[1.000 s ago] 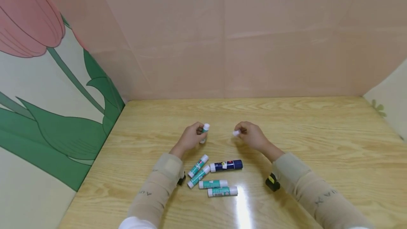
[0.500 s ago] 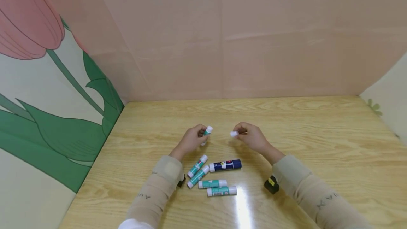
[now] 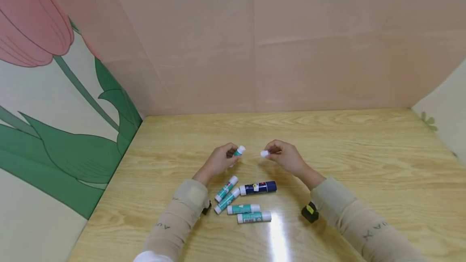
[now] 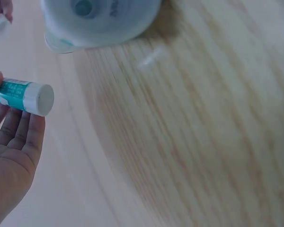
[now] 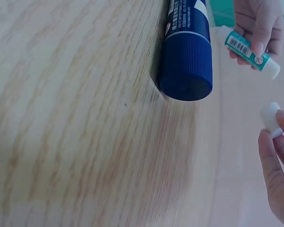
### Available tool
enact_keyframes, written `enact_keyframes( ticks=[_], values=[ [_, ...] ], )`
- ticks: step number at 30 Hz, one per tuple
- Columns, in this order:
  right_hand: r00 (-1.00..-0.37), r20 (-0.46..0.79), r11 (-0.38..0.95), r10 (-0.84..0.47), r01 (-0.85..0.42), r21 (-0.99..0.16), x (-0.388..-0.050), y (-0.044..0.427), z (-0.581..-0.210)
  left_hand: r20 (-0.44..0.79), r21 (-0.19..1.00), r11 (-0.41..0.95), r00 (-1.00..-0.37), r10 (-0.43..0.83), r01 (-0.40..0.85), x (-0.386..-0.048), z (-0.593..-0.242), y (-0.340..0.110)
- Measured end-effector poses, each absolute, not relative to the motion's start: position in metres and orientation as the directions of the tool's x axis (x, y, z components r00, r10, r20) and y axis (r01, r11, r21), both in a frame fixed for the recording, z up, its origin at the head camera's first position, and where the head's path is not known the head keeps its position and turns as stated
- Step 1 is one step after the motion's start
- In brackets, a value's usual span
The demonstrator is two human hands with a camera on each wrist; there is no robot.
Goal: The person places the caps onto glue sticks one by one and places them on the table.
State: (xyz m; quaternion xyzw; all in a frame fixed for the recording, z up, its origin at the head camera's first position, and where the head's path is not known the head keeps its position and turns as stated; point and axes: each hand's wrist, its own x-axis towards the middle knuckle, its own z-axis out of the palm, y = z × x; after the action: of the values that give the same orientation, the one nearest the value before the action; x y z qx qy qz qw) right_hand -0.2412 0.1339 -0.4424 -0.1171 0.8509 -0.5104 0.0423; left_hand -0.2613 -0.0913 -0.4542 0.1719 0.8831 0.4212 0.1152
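My left hand grips a teal-and-white glue stick, its white top end tilted toward the right hand. In the left wrist view the thumb lies over the glue stick and the fingers support it from below. A small white cap is pinched between thumb and fingertips of my right hand. The right wrist view shows the cap apart from the glue stick, with a gap between them. Both hands are above the table.
Nearer the person lie a dark blue glue stick and several teal-and-white glue sticks on the wooden table. A pink covering stands behind the table, and a tulip-patterned panel is at the left.
The right hand has moved the cap leftward, closer to the glue stick. The left hand has shifted slightly right and tilted its glue stick further toward the cap. The sticks on the table stay put.
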Motion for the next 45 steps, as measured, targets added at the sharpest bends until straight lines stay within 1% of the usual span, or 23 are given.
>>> enact_keyframes(
  ticks=[4,10,15,24,29,35,45],
  values=[
    [-0.968,0.042,0.435,-0.248,-0.150,-0.888,-0.242,0.133,-0.444,-0.047,0.773,0.594,-0.913,0.406,0.224,-0.260,-0.455,-0.091],
    [-0.969,0.025,0.411,-0.246,-0.127,-0.903,-0.241,0.133,-0.447,-0.035,0.788,0.568,-0.904,0.425,0.236,-0.256,-0.456,-0.090],
    [-0.968,0.031,0.408,-0.249,-0.134,-0.903,-0.240,0.133,-0.448,-0.017,0.760,0.586,-0.894,0.448,0.280,-0.256,-0.457,-0.088],
    [-0.967,0.049,0.390,-0.250,-0.147,-0.909,-0.239,0.132,-0.452,0.019,0.744,0.574,-0.870,0.492,0.342,-0.254,-0.460,-0.085],
    [-0.961,0.079,0.360,-0.266,-0.175,-0.916,-0.238,0.131,-0.452,0.009,0.747,0.571,-0.863,0.504,0.341,-0.253,-0.458,-0.083],
    [-0.958,0.103,0.346,-0.269,-0.196,-0.918,-0.237,0.129,-0.451,0.019,0.737,0.566,-0.848,0.529,0.369,-0.252,-0.455,-0.081],
    [-0.958,0.086,0.349,-0.272,-0.182,-0.919,-0.236,0.127,-0.454,0.025,0.744,0.542,-0.827,0.561,0.390,-0.253,-0.455,-0.079]
  ],
)
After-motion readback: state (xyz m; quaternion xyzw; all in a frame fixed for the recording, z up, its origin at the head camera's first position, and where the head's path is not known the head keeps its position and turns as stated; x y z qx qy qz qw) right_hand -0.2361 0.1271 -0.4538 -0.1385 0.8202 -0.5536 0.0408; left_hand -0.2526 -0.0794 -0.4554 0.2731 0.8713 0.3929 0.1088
